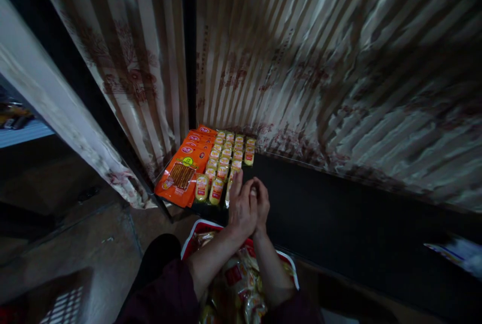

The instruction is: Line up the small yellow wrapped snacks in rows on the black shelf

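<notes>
My left hand (241,202) and my right hand (260,202) are pressed together at the front edge of a dark shelf (331,203). Their fingers close around a small yellow packet (253,192) that barely shows between them. Just beyond my fingers lie rows of small yellow snack packets (222,166), standing side by side. Left of those rows is a stack of orange snack bags (184,171). Below my forearms sits a red-and-white basket (196,231) filled with more yellow packets.
Striped wallpaper with a brown pattern (320,63) backs the shelf and a side panel (128,63) on the left. A white slanted post (56,103) crosses the left. The floor (75,243) is brown. A pale package (459,251) lies at far right.
</notes>
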Action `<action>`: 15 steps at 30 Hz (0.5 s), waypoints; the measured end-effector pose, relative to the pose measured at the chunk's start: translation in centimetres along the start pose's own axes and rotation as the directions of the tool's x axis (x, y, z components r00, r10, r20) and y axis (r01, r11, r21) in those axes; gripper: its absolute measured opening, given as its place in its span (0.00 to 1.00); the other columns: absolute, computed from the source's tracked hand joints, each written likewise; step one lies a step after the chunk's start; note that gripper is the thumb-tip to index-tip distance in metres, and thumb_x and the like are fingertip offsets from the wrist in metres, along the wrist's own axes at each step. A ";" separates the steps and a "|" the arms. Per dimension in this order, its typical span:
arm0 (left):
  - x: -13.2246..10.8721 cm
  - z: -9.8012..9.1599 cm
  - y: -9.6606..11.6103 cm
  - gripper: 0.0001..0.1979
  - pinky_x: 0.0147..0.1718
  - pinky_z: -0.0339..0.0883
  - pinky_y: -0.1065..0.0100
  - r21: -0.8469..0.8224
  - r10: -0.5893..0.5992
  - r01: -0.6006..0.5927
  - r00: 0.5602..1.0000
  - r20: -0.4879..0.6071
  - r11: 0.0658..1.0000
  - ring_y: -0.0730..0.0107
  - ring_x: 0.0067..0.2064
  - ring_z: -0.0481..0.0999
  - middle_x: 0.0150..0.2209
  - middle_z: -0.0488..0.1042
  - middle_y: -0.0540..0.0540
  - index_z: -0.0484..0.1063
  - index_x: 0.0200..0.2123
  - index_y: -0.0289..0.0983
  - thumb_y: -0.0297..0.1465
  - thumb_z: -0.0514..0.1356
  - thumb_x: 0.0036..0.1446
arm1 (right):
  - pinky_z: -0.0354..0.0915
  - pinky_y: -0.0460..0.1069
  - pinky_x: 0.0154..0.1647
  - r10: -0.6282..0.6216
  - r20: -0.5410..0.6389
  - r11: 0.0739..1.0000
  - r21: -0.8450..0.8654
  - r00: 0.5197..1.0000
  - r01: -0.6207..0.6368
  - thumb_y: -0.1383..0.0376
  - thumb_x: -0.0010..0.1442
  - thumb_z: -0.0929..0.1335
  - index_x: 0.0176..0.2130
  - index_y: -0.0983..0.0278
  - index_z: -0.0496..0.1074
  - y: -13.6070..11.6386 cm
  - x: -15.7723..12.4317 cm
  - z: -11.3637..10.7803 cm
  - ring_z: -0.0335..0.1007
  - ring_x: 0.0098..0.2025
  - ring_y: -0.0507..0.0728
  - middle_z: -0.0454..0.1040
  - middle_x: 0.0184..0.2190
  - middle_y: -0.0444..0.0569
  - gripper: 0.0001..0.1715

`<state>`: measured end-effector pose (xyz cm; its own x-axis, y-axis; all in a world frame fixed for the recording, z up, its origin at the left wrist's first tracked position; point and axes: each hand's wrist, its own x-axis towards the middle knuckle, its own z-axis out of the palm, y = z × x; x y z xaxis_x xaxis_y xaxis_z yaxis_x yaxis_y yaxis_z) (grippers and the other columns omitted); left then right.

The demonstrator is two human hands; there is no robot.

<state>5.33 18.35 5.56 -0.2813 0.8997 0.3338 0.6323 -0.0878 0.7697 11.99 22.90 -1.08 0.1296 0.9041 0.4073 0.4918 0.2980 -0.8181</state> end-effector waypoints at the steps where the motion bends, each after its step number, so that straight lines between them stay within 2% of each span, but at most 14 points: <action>1: -0.5 -1.6 -0.8 0.22 0.65 0.48 0.57 -0.004 0.026 -0.026 0.999 -0.034 1.000 0.61 0.68 0.46 0.66 0.55 0.40 0.66 0.57 0.34 0.31 0.45 0.64 | 0.59 0.59 0.58 -0.006 -0.011 1.000 -0.010 1.000 0.006 0.57 0.61 0.56 0.53 0.67 0.66 -1.1 -0.8 0.0 0.63 0.56 0.60 0.68 0.54 0.58 0.27; 2: -0.9 -3.0 -1.7 0.22 0.65 0.45 0.54 -0.001 0.041 -0.041 0.995 -0.086 0.999 0.61 0.69 0.43 0.66 0.53 0.39 0.65 0.57 0.34 0.31 0.44 0.64 | 0.57 0.59 0.60 -0.007 -0.029 0.999 -0.037 1.000 0.006 0.57 0.61 0.56 0.53 0.66 0.66 -2.1 -1.5 0.1 0.61 0.58 0.60 0.67 0.55 0.58 0.26; 4: -1.3 -4.8 -3.9 0.23 0.65 0.41 0.51 0.015 0.002 0.001 0.976 -0.216 1.000 0.60 0.70 0.37 0.67 0.48 0.37 0.62 0.59 0.31 0.31 0.43 0.64 | 0.54 0.60 0.61 0.019 -0.034 0.997 -0.072 0.999 -0.022 0.57 0.63 0.55 0.54 0.66 0.66 -3.8 -2.8 0.4 0.57 0.61 0.60 0.65 0.58 0.57 0.27; 5: -1.4 -5.4 -5.1 0.24 0.65 0.41 0.50 0.025 -0.037 0.046 0.958 -0.284 0.999 0.58 0.70 0.36 0.68 0.46 0.34 0.60 0.60 0.29 0.32 0.43 0.64 | 0.53 0.60 0.62 0.044 -0.049 0.996 -0.078 0.998 -0.048 0.57 0.63 0.54 0.55 0.66 0.65 -4.3 -3.3 0.6 0.55 0.62 0.61 0.64 0.58 0.58 0.28; 7: -1.4 -5.9 -7.3 0.25 0.64 0.41 0.48 0.059 -0.106 0.134 0.933 -0.344 0.989 0.56 0.69 0.36 0.67 0.46 0.31 0.56 0.61 0.28 0.33 0.44 0.63 | 0.51 0.60 0.63 0.092 -0.047 0.993 -0.076 0.995 -0.095 0.55 0.63 0.54 0.56 0.68 0.63 -4.9 -4.1 1.1 0.53 0.64 0.61 0.62 0.60 0.60 0.30; 10: -1.2 -6.2 -9.3 0.26 0.63 0.42 0.45 0.157 -0.148 0.198 0.947 -0.285 0.967 0.54 0.69 0.39 0.66 0.51 0.32 0.53 0.63 0.30 0.33 0.45 0.63 | 0.48 0.62 0.64 0.127 -0.003 0.988 -0.086 0.992 -0.127 0.52 0.62 0.54 0.60 0.69 0.59 -4.7 -4.5 2.2 0.49 0.65 0.62 0.58 0.62 0.62 0.35; 13: -1.1 -6.3 -9.5 0.27 0.63 0.44 0.46 0.245 -0.078 0.126 0.977 -0.197 0.961 0.53 0.69 0.43 0.65 0.53 0.32 0.52 0.63 0.30 0.33 0.46 0.62 | 0.46 0.62 0.65 0.110 0.056 0.989 -0.109 0.992 -0.104 0.49 0.62 0.54 0.62 0.70 0.55 -4.5 -4.3 3.2 0.45 0.67 0.62 0.55 0.64 0.61 0.38; 15: -1.1 -6.2 -9.3 0.27 0.63 0.44 0.48 0.282 -0.010 0.056 0.987 -0.162 0.958 0.54 0.68 0.44 0.65 0.54 0.33 0.54 0.63 0.30 0.32 0.47 0.62 | 0.48 0.61 0.64 0.106 0.079 0.990 -0.104 0.991 -0.098 0.49 0.61 0.54 0.63 0.70 0.54 -4.8 -4.2 3.7 0.45 0.67 0.62 0.54 0.64 0.62 0.39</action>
<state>-4.74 15.56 1.40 -0.4009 0.8191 0.4104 0.7937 0.0869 0.6020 5.93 18.80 -0.35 0.1124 0.9520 0.2846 0.5641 0.1746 -0.8071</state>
